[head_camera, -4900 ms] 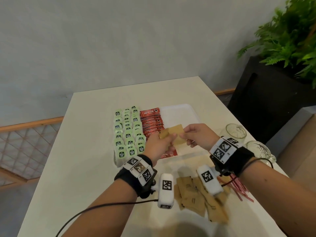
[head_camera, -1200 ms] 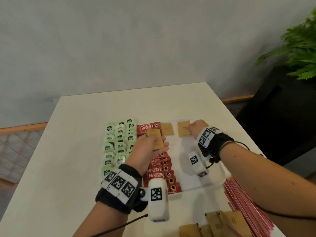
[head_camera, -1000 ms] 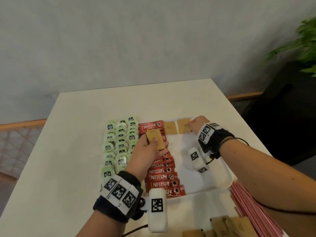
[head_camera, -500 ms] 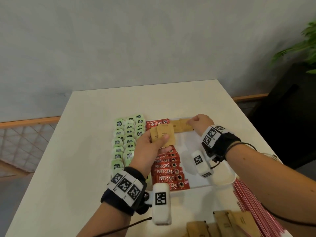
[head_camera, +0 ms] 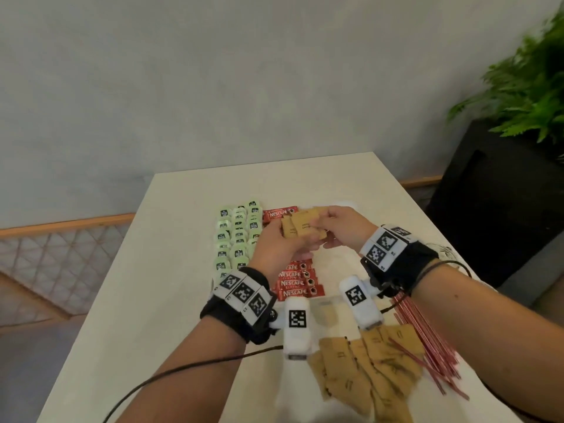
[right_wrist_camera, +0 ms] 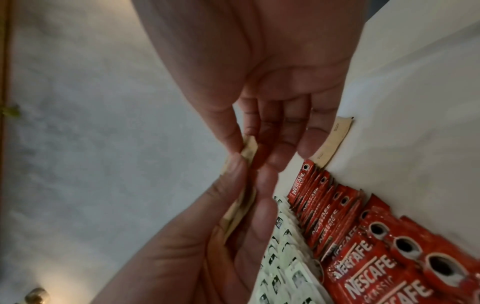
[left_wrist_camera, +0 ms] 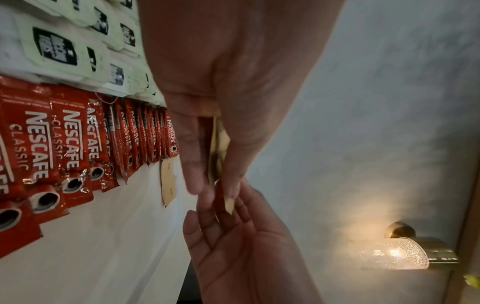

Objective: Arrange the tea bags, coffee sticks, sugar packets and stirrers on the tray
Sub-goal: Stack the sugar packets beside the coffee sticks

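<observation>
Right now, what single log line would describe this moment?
step: sugar packets to tray | left hand: holds sugar stack | right hand: pinches top packet | tray: tea, coffee placed | stirrers: on table

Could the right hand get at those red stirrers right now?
Probably yes: the red stirrers lie uncovered on the table beside the right forearm, but the right hand is busy pinching sugar packets.

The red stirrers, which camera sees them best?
The head camera: the red stirrers lie in a loose pile on the table, beside the brown sugar packets. Neither wrist camera shows them.
</observation>
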Tool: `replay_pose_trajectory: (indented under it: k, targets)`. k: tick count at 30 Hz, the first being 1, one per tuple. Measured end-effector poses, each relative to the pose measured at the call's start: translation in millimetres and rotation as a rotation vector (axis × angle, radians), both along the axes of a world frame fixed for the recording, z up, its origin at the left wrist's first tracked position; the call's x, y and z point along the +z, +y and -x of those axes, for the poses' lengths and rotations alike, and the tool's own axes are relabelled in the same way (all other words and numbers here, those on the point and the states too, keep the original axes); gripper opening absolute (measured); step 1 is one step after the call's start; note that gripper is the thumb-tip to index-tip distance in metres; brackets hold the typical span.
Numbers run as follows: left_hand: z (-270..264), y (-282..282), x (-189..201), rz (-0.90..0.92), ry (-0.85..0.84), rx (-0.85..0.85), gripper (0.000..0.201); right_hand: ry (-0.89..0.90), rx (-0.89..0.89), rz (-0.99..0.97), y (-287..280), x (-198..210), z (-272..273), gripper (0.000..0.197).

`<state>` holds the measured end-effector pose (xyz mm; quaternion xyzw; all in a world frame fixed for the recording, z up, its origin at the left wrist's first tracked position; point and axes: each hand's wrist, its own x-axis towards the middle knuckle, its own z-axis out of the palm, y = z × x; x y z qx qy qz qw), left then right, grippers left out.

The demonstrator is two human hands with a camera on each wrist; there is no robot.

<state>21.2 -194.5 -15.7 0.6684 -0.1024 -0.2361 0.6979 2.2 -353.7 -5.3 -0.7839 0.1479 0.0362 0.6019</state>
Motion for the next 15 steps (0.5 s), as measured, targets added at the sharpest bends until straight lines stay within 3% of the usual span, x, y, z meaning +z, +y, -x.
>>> replay_pose_trajectory:
  k: [4, 8, 12, 15]
  targets:
    - [21, 2, 12, 0.018, 0.146, -0.019, 0.023, 0.006, -0.014, -0.032, -9, 11, 27, 0.016]
    - [39, -1, 11, 0.010, 0.256, -0.003, 0.043, -0.022, 0.084, 0.177, -20, 19, 55, 0.010]
    - [60, -5, 9, 0.019, 0.175, -0.059, 0.032, -0.081, 0.194, 0.414, -28, 23, 73, 0.010]
    - [70, -6, 5, -0.018, 0.113, -0.118, 0.024, -0.128, 0.199, 0.399, -28, 25, 80, 0.009]
